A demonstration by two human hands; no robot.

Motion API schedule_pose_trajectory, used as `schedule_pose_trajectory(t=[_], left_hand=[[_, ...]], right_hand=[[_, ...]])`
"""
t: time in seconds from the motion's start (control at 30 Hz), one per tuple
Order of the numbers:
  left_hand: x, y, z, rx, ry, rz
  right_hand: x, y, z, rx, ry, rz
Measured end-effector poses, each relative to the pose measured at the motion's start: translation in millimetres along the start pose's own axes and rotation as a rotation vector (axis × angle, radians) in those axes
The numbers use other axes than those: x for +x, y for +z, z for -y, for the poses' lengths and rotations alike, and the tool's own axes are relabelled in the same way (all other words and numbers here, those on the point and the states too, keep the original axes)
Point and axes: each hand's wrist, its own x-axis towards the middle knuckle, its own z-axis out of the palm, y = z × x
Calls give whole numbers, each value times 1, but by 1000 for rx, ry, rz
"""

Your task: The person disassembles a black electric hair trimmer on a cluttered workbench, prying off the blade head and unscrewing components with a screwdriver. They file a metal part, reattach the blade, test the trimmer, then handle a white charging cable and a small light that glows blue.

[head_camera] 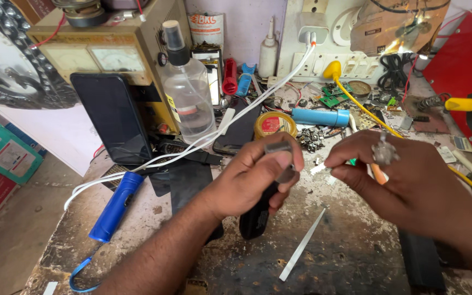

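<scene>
Nearest your lens lay a thin white strip (302, 251), flat and slanted on the stained, pitted workbench (350, 257), just below both of your hands. Your left hand (252, 180) was curled shut around a black handheld device (258, 216), thumb and forefinger clamped on its small grey metal-looking end piece (281, 155); the dark body hung down out of your palm toward the bench. Your right hand (405, 186), wearing a large silver ring (384, 153), pinched a small white sliver (319, 168) between thumb and fingertip, held just beside the grey end piece, with an orange-handled tool (378, 175) tucked among its fingers. You could not tell from this view whether the sliver touched the device. To your left a blue torch (114, 207) rested on the bench beside a white cable (192, 145) that ran up to the wall sockets (329, 60). Behind your hands stood a clear spray bottle (187, 90), a dark phone (113, 117) leaning against a yellow meter box (110, 49), a round yellow tin (275, 124) and a blue cylinder (320, 117) amid scattered circuit parts.
</scene>
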Motion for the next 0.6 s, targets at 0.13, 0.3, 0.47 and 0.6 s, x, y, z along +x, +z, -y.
schedule_pose_trajectory(t=[0.13, 0.3, 0.47, 0.6], left_hand=[[1, 9, 7, 21, -33, 32], [4, 14, 7, 63, -65, -21], [7, 17, 7, 128, -78, -86], [7, 18, 6, 153, -61, -92]], right_hand=[[-10, 12, 13, -118, -156, -134], [-13, 18, 13, -324, -228, -126], [-16, 17, 17, -425, -264, -93], [-14, 23, 20, -354, -141, -163]])
